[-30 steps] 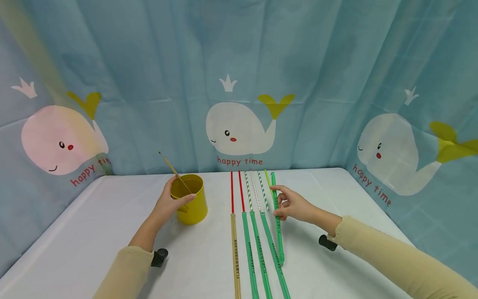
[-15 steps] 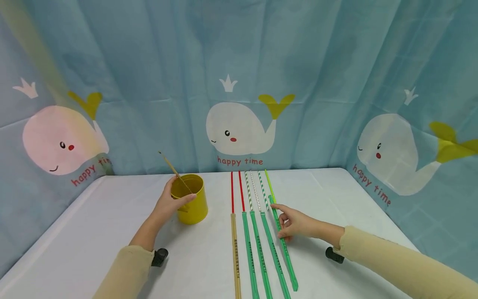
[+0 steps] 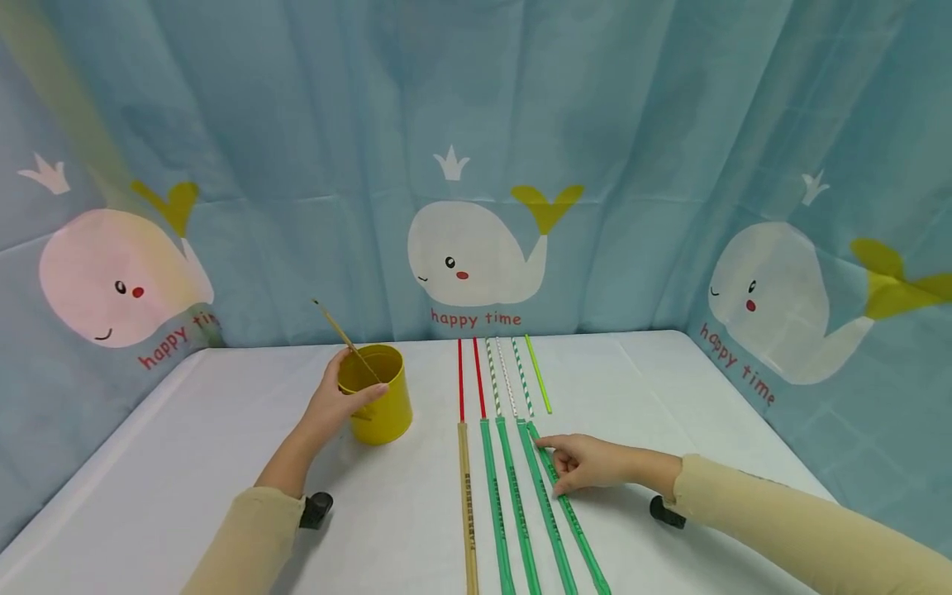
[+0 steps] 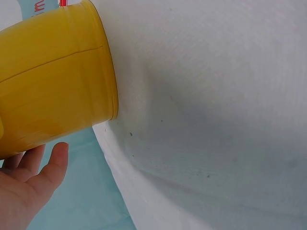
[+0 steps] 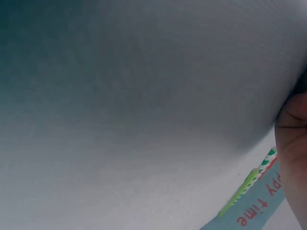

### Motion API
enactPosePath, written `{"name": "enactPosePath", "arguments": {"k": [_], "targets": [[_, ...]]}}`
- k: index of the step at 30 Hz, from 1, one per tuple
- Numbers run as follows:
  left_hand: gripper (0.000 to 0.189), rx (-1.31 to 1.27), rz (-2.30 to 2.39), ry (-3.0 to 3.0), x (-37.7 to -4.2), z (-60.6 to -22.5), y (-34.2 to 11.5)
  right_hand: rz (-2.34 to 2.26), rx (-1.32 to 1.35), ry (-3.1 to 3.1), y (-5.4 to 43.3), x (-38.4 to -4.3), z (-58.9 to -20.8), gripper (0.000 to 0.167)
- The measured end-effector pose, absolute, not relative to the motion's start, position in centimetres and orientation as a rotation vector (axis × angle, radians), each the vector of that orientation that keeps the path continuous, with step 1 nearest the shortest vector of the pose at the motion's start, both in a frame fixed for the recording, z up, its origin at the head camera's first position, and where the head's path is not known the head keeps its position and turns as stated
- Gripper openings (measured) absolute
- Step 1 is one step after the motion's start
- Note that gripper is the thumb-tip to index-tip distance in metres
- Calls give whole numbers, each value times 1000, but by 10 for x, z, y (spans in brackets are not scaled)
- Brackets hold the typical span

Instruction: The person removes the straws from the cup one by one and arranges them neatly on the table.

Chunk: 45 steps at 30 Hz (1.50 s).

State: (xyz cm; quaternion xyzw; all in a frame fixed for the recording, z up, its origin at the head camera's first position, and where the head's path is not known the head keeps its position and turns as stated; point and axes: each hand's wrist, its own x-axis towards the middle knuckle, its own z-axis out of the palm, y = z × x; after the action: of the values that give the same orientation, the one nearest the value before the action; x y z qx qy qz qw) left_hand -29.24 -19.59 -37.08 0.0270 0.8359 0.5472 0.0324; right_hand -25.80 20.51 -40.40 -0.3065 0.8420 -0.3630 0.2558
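My left hand (image 3: 336,405) holds the yellow bucket (image 3: 383,417) by its rim, thumb at the near rim and fingers round the far left side. A thin tan stick with a dark tip (image 3: 338,330) leans up out of the bucket. With thumb and index finger, my right hand (image 3: 591,463) pinches a long slim green packet (image 3: 576,529) with dark print, at the right end of a row. Its top end meets that of the neighbouring green packet (image 3: 554,537). In the right wrist view only part of the right hand (image 5: 292,153) shows.
Further left in the row lie two more green packets and a tan packet (image 3: 467,496). Behind them are red straws (image 3: 478,376), green-striped straws (image 3: 522,376), a whitish straw (image 3: 507,380) and a lime straw (image 3: 539,376). A blue whale-print curtain (image 3: 632,273) hangs behind the white table.
My right hand has brought the green packet toward me, away from the lime straw, and its near end has swung to the right. The left hand stays at the bucket.
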Motion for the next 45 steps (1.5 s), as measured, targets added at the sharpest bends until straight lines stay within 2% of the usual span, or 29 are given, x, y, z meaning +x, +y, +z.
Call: {"name": "enactPosePath", "arguments": {"k": [12, 38, 45], "targets": [[100, 84, 1682, 2585, -293, -373, -199, -794, -747, 2332, 203, -263, -393, 87], [100, 65, 1687, 2573, -293, -373, -199, -745, -709, 2388, 198, -266, -391, 88], [102, 49, 1684, 2563, -293, -374, -198, -857, -732, 2387, 182, -280, -376, 77]]}}
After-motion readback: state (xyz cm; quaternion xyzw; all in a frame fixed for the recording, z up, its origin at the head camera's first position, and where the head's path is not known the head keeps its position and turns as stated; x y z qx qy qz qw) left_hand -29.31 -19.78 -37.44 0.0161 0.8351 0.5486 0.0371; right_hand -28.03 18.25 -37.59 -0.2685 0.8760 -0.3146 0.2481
